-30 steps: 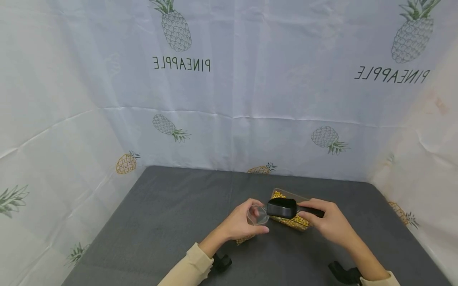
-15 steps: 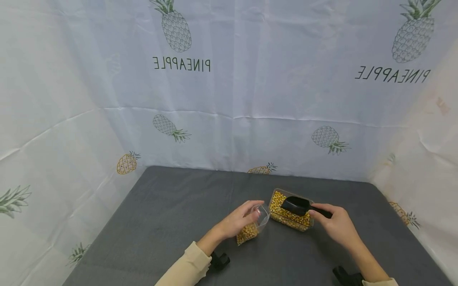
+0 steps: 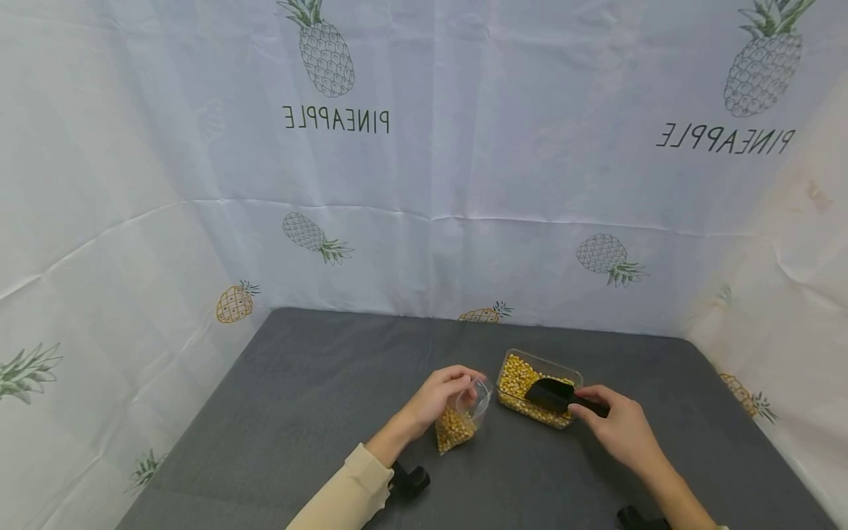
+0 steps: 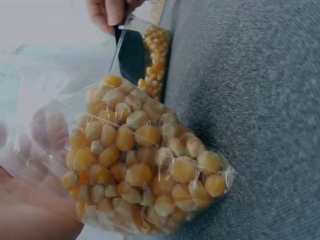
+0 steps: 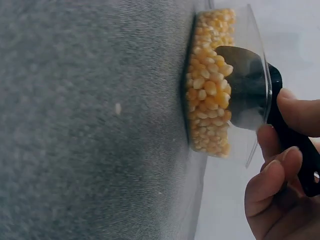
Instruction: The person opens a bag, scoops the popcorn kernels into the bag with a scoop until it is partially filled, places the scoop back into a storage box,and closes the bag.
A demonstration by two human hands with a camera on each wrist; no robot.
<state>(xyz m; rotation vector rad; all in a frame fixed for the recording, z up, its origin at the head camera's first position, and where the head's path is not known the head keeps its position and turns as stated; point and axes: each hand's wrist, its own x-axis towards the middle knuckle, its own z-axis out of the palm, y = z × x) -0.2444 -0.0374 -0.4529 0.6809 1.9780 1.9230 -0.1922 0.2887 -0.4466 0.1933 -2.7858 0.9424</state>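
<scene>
My left hand (image 3: pixel 433 397) grips the upper part of a clear plastic bag (image 4: pixel 135 165) at its open mouth. Corn kernels fill the lower part, which hangs close above or on the tabletop; I cannot tell which. My right hand (image 3: pixel 626 427) holds a black scoop (image 3: pixel 551 395) by its handle, fingers and thumb around it. The scoop's blade reaches into a clear rectangular container (image 5: pixel 252 35) and meets the corn kernels (image 5: pixel 207 95) in it. Part of the blade shows through the container's wall in the right wrist view.
A dark grey cloth covers the table (image 3: pixel 318 412). Behind it and at both sides hangs a pale curtain (image 3: pixel 430 162) printed with pineapples. Black wrist gear (image 3: pixel 411 482) sits below the left wrist.
The scoop has gone from the bag's mouth rightward over the container, then down to the kernels. My left hand has shifted slightly, and the bag's kernels now show more fully.
</scene>
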